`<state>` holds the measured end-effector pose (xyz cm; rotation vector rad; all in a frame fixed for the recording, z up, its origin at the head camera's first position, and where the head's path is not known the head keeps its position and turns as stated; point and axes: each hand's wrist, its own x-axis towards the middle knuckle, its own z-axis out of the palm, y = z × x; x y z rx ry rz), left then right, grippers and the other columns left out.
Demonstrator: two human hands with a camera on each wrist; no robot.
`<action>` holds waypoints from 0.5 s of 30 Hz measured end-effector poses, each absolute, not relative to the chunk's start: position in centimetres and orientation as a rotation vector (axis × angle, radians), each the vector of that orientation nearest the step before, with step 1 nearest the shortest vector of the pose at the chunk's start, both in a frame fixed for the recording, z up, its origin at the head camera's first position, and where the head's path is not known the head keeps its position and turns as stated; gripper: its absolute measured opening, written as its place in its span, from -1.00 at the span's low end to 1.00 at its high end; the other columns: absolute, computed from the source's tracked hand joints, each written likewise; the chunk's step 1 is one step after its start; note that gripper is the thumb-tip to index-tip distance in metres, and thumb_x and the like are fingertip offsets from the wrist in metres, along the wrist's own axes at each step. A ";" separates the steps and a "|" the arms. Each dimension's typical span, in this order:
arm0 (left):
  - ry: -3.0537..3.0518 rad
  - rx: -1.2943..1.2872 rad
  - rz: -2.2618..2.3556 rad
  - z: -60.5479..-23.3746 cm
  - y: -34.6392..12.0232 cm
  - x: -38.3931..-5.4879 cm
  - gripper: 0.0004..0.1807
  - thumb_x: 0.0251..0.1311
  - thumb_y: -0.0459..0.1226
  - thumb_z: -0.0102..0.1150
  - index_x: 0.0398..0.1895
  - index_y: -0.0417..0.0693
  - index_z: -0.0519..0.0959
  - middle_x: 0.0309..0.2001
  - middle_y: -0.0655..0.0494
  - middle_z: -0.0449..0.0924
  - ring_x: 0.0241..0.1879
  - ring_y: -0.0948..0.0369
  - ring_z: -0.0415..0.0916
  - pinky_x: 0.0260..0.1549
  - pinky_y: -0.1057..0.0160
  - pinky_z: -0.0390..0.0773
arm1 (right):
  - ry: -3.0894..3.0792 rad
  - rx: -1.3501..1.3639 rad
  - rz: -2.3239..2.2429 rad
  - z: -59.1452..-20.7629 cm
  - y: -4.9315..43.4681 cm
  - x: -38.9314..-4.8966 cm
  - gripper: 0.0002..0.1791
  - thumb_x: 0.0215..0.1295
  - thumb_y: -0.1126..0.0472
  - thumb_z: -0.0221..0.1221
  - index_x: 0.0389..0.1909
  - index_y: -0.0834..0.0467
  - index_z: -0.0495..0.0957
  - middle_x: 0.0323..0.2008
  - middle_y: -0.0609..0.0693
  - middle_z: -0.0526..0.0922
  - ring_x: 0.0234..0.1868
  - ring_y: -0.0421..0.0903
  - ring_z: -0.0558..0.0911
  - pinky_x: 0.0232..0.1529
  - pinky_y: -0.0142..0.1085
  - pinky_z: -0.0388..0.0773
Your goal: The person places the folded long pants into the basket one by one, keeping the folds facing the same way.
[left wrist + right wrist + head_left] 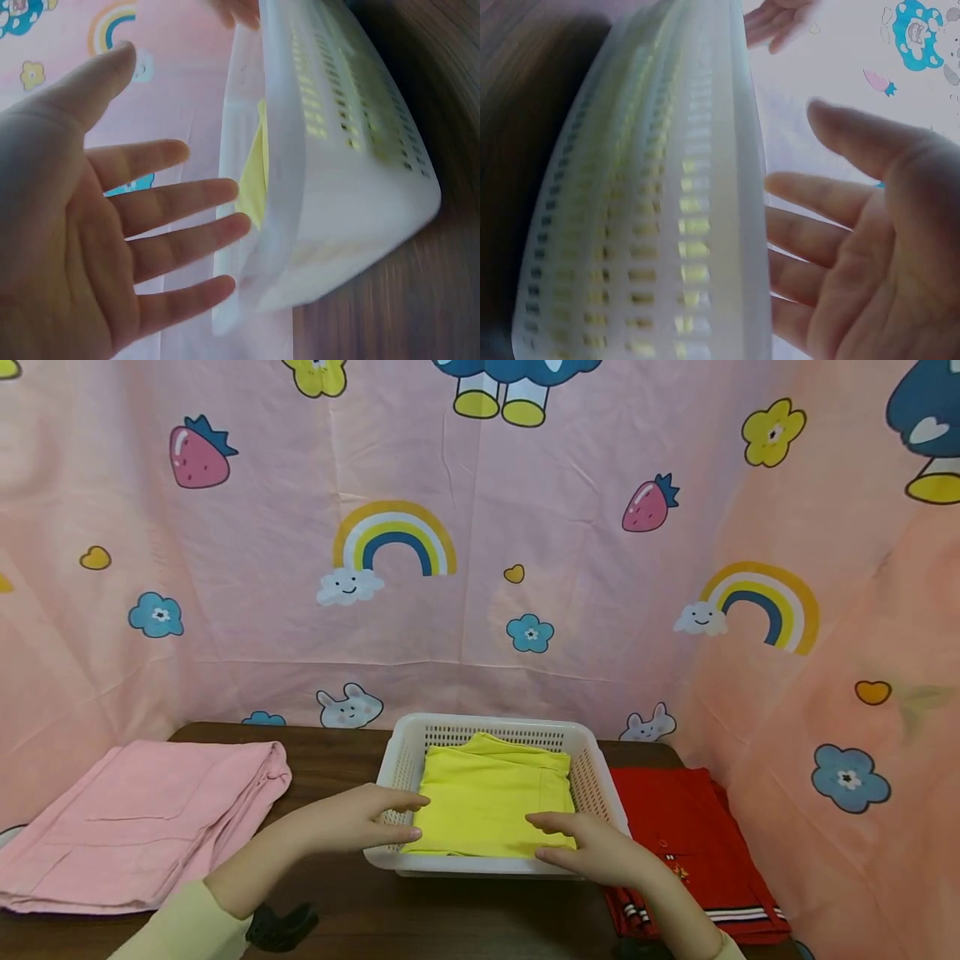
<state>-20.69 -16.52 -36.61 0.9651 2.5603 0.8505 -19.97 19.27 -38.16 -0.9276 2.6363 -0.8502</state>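
Observation:
A folded yellow garment point(487, 802) lies inside a white plastic basket point(495, 866) with slotted walls. Over the basket's left side hovers my left hand point(367, 818), fingers spread and nothing in it. My right hand point(592, 847) hangs above the front right part of the basket, also holding nothing, its fingers pointing in over the yellow cloth. In the left wrist view the fingers point(180, 199) are straight and apart near the basket rim point(281, 150). The right wrist view shows the right palm point(870, 255) facing the basket wall point(660, 225), fingertips right at the rim.
Folded pink trousers point(142, 822) lie on the dark wooden table point(420, 918) at the left. A folded red garment point(697, 852) with striped trim sits close against the basket's right side. A pink patterned curtain point(480, 635) hangs behind and on both sides.

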 end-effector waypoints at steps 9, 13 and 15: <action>2.710 0.982 0.865 -36.0 -19.5 -19.6 -0.36 0.31 0.14 0.01 0.25 -0.11 0.45 0.13 0.14 0.52 0.07 0.12 0.48 -0.03 0.00 0.49 | 2.682 -0.918 -1.047 -38.5 16.6 -19.8 -0.61 0.36 0.07 0.15 0.13 0.15 0.56 0.04 0.02 0.61 -0.01 -0.05 0.60 0.00 -0.07 0.52; 2.781 0.973 0.881 -35.5 -20.8 -18.8 -0.42 0.32 0.09 0.05 0.22 -0.11 0.48 0.10 0.12 0.55 0.08 0.15 0.47 -0.02 -0.01 0.49 | 2.663 -0.905 -1.151 -38.6 15.5 -19.7 -0.64 0.37 0.09 0.14 0.09 0.15 0.58 0.01 0.02 0.63 -0.07 -0.11 0.62 -0.07 -0.21 0.56; 2.822 0.962 0.882 -35.4 -21.6 -18.5 -0.45 0.32 0.07 0.05 0.21 -0.08 0.49 0.08 0.13 0.56 0.08 0.14 0.48 -0.03 -0.02 0.49 | 2.648 -0.899 -1.209 -38.7 14.9 -19.7 -0.66 0.37 0.10 0.14 0.08 0.15 0.59 -0.01 0.00 0.64 -0.09 -0.15 0.63 -0.09 -0.27 0.57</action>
